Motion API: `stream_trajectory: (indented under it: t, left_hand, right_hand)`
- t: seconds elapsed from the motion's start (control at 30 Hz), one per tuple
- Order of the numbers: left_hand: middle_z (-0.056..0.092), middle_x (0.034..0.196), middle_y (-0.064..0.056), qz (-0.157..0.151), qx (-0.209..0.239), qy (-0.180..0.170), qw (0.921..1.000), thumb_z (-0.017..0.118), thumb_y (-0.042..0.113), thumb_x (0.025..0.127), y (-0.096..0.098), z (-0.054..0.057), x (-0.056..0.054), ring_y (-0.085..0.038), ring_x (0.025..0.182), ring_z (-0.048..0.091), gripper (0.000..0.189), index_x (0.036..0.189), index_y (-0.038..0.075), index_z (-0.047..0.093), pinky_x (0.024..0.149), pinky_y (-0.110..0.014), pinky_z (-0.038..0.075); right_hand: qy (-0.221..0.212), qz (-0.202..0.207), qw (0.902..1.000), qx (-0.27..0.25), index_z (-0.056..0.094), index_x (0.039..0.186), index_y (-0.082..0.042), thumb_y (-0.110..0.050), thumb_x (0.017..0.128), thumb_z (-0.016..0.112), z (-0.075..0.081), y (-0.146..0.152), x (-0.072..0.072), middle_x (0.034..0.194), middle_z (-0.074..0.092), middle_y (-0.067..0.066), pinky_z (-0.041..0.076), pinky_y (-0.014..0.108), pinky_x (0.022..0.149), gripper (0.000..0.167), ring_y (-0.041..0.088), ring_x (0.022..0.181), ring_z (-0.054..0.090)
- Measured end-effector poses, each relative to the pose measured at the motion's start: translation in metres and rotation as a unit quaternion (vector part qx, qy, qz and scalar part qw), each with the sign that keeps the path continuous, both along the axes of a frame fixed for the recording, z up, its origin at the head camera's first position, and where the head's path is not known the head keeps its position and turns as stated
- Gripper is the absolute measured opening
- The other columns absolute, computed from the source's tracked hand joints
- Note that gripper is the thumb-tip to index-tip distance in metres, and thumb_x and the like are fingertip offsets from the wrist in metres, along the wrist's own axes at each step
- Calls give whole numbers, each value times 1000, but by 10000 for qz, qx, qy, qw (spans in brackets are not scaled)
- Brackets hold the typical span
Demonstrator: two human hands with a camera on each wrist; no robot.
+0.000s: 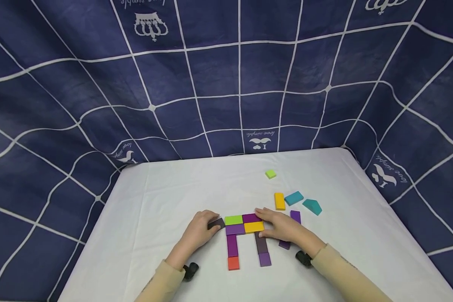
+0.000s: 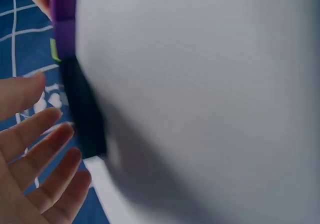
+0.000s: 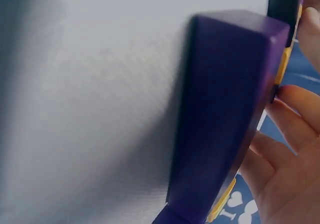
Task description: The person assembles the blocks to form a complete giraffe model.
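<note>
Flat colored blocks lie together: lime green (image 1: 233, 219), magenta (image 1: 251, 218), purple (image 1: 235, 229) and yellow (image 1: 254, 227) form a rectangle. Two legs extend toward me, a magenta block (image 1: 232, 245) with a red one (image 1: 233, 263), and a dark block (image 1: 261, 243) with a purple one (image 1: 265, 259). My left hand (image 1: 198, 230) is at a black block (image 1: 216, 224) left of the rectangle; the left wrist view shows its fingers (image 2: 55, 139) loosely extended beside that block. With fairly straight fingers, my right hand (image 1: 281, 226) touches the rectangle's right side.
Purple block parts (image 1: 295, 216) show on both sides of my right forearm. Beyond it lie a yellow block (image 1: 279, 201), a teal block (image 1: 294, 198), a teal angled piece (image 1: 312, 206) and a small lime block (image 1: 270, 174). Dark blue grid cloth (image 1: 219, 113) surrounds the white table (image 1: 173, 184).
</note>
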State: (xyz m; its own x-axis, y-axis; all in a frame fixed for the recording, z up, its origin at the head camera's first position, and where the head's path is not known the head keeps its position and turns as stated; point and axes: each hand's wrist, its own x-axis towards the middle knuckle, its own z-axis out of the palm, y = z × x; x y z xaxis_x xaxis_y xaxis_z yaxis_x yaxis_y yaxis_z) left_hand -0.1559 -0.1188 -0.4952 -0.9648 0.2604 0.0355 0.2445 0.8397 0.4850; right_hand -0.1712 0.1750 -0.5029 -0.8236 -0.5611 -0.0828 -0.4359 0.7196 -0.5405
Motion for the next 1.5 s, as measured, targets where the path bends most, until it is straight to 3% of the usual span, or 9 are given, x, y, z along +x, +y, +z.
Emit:
stream_trajectory:
  t: [0.1,0.2,0.3,0.4,0.53,0.63,0.9,1.2,1.5]
  left_hand:
    - [64,129,-8,-436,15,185,9989,72,22,90,13,6,-1,-28,121,57,35,122,9,68,104,-45,47]
    - [58,140,-7,-1141,-163,175,9932,70,25,92,27,10,-3,-30,132,51,40,130,12,65,110,-46,42]
    - [51,148,-6,-1723,-567,73,9834,67,28,94,40,8,-3,-30,137,46,46,137,14,60,113,-46,40]
    - [47,151,-6,-1944,-907,52,9767,66,28,94,47,4,-3,-29,138,46,48,139,14,58,113,-45,39]
    - [48,151,-6,-1945,-1008,69,9757,66,27,94,48,1,-2,-28,136,48,48,140,14,57,112,-44,40]
    - [48,151,-7,-1863,-804,13,9792,66,29,95,46,0,-3,-27,137,48,52,142,10,54,113,-43,40]
    - [63,133,-7,-1162,-455,-85,9921,73,31,89,33,3,-8,-24,128,55,52,134,6,61,109,-40,44]
    - [60,136,-7,-1176,-319,-327,9920,72,31,91,29,2,-9,-25,129,55,54,136,6,59,109,-40,44]
    - [62,134,-7,-1148,-209,-413,9923,73,29,90,30,-1,-8,-25,126,55,54,136,6,59,108,-40,45]
  right_hand:
    - [75,-285,9993,-244,51,143,-7,-39,90,70,3,4,-5,150,49,7,40,49,111,65,30,140,44]
    - [433,-814,9947,-455,57,138,-5,-29,91,71,10,12,-13,142,56,10,42,50,109,54,32,134,50]
    - [809,-1254,9885,-246,60,133,-2,-19,90,73,16,22,-25,138,59,15,43,54,107,48,38,130,52]
    - [710,-1344,9882,194,58,135,1,-17,87,75,18,32,-36,143,53,19,38,56,110,53,41,134,46]
    - [205,-1145,9917,551,53,138,4,-20,86,77,17,40,-46,148,46,23,33,58,113,62,46,139,38]
    - [-47,-1141,9915,625,51,140,3,-20,86,76,16,42,-49,148,45,23,32,59,113,63,46,138,38]
    - [-126,-1292,9893,668,49,142,1,-20,89,74,19,41,-52,150,45,21,33,58,113,63,45,139,39]
    - [-127,-1342,9887,652,52,140,1,-22,87,76,18,31,-53,146,50,20,37,54,112,63,41,136,45]
    - [-166,-907,9936,647,51,141,0,-21,88,75,14,10,-48,150,47,16,37,51,113,63,37,139,42]
